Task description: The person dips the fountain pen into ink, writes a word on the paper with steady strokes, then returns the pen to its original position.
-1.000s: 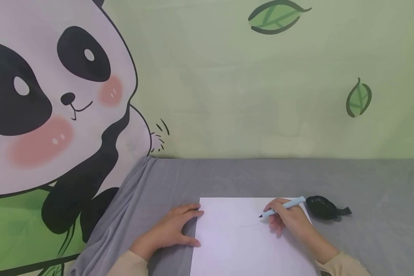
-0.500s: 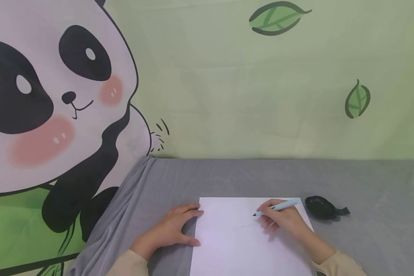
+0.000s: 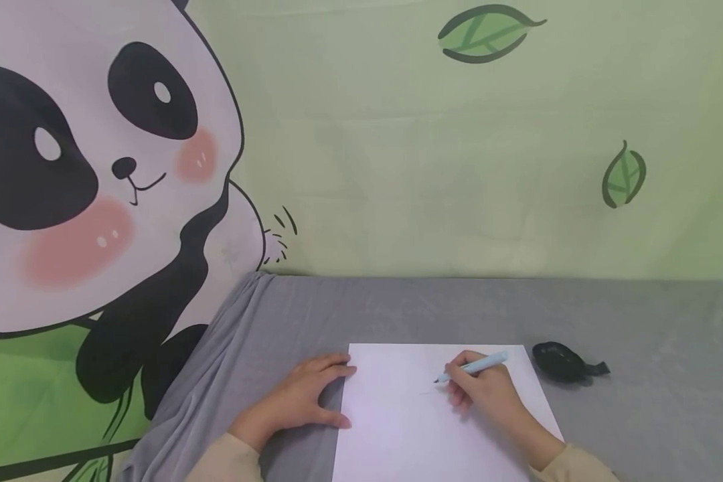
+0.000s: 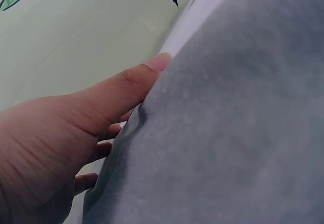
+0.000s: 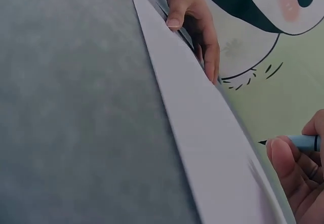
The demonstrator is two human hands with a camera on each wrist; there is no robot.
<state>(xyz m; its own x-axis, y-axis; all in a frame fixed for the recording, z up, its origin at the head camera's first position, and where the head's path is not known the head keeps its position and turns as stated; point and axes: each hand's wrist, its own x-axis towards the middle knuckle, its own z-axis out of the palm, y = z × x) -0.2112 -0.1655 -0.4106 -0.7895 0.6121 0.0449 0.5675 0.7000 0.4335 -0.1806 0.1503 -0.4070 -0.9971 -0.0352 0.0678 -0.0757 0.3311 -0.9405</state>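
Note:
A white sheet of paper [image 3: 391,435] lies on the grey cloth, with a faint thin line [image 3: 428,393] on it. My right hand [image 3: 485,385] pinches a light-blue pen [image 3: 488,362] between thumb and fingers. The pen slants, its dark tip just above and right of the line; in the right wrist view the tip looks slightly off the paper. My left hand [image 3: 295,395] rests at the sheet's left edge, thumb and fingers spread and fingertips on the margin. In the left wrist view the thumb [image 4: 126,85] touches near the paper's edge.
A black leaf-shaped dish [image 3: 559,362] with a short handle sits just right of the paper. Grey cloth [image 3: 651,321] covers the table up to a wall hanging [image 3: 397,167] printed with a panda and leaves.
My right hand has moved left with the pen, its tip now lower and nearer the faint line. The left hand and the paper stay put.

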